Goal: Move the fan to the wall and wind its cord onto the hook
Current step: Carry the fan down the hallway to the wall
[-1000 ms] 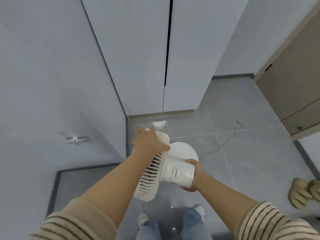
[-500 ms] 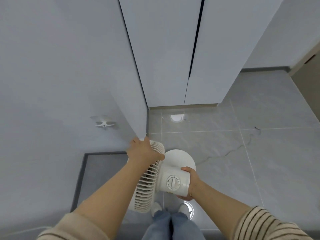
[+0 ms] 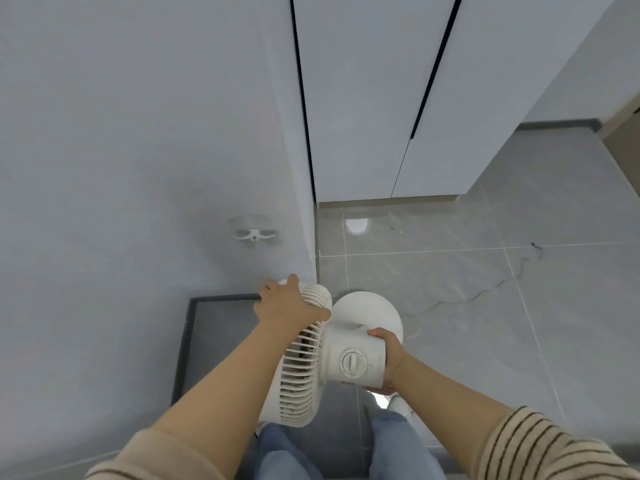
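I hold a white fan above the floor, close to the grey wall on my left. My left hand grips the top of its round grille. My right hand clasps the motor housing, which has a round dial facing up. The round base of the fan points away from me. A thin cord trails from the fan across the tiles to the right, ending in a dark plug. A small white hook is fixed on the wall, above and left of the fan.
White cabinet doors stand ahead, past the wall's corner. A dark skirting strip frames a recessed floor patch under the fan. Grey floor tiles spread to the right. My jeans and shoes show at the bottom.
The fan has come closer to the left wall and the hook. The view has swung left, so the door and slippers at the right have left the frame.
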A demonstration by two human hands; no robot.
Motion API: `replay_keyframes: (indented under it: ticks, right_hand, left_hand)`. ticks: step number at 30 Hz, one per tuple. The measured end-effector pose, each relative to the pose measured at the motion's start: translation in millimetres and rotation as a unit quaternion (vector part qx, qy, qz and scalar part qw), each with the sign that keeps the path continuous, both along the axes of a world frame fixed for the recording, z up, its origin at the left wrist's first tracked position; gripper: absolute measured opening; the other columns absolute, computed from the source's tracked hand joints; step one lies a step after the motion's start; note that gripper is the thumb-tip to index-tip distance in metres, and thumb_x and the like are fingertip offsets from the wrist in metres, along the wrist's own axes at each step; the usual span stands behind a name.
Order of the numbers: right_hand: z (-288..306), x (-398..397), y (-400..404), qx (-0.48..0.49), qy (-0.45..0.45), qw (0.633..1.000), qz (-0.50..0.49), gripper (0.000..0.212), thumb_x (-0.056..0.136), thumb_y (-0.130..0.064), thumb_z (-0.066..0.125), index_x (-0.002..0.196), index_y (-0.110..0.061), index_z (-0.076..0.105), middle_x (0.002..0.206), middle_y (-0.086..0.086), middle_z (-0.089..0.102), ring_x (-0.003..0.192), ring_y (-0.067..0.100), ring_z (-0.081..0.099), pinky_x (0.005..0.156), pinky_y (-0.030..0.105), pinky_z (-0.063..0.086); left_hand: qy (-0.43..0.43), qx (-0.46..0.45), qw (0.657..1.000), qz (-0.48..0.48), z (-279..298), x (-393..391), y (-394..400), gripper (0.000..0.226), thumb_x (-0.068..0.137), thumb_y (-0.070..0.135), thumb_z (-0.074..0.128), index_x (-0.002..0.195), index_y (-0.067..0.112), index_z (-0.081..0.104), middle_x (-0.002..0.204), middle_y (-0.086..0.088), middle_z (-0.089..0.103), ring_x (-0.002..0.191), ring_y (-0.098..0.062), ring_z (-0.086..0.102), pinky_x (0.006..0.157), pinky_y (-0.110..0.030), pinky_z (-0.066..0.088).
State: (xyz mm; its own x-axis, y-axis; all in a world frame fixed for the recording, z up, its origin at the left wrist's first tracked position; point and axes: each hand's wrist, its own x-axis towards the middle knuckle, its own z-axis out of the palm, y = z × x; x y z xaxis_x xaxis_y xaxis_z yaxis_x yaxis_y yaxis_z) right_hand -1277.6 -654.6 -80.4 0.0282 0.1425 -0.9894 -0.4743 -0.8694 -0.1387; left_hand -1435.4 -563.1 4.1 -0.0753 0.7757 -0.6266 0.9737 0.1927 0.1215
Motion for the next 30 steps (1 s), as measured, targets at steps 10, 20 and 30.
replay_keyframes:
  ticks: [10, 20, 30]
  right_hand:
    - [-10.1, -116.0, 7.4, -0.019, 0.016, 0.999, -0.048, 0.044, 0.074, -0.038, 0.059, 0.105, -0.009, 0.058, 0.086, 0.014, 0.061, 0.073, 0.033, 0.058, 0.063, 0.036, 0.049]
    - [-38.9, -169.8, 18.6, -0.054, 0.051, 0.997, 0.018, 0.047, 0.068, -0.040, 0.065, 0.104, -0.010, 0.060, 0.090, 0.012, 0.063, 0.076, 0.032, 0.059, 0.061, 0.035, 0.048]
    - [-76.4, -159.8, 66.7, -0.024, 0.025, 0.989, 0.142, 0.040, 0.066, -0.038, 0.069, 0.098, -0.014, 0.069, 0.084, 0.008, 0.070, 0.074, 0.032, 0.067, 0.069, 0.037, 0.056]
  left_hand:
    - [-0.023, -0.005, 0.999, -0.024, -15.3, -111.7, 19.4, 0.091, 0.061, 0.060, 0.071, 0.135, 0.024, 0.031, 0.138, -0.016, 0.031, 0.130, -0.034, 0.032, 0.098, -0.044, 0.040]
    - [0.007, -0.017, 0.999, 0.030, -32.8, -169.9, 19.7, 0.092, 0.064, 0.059, 0.070, 0.138, 0.021, 0.032, 0.140, -0.018, 0.032, 0.134, -0.034, 0.028, 0.103, -0.044, 0.037]
    - [0.038, 0.017, 0.996, 0.075, -56.5, -177.7, 35.0, 0.084, 0.070, 0.061, 0.060, 0.136, 0.016, 0.036, 0.138, -0.019, 0.037, 0.131, -0.033, 0.032, 0.102, -0.040, 0.035]
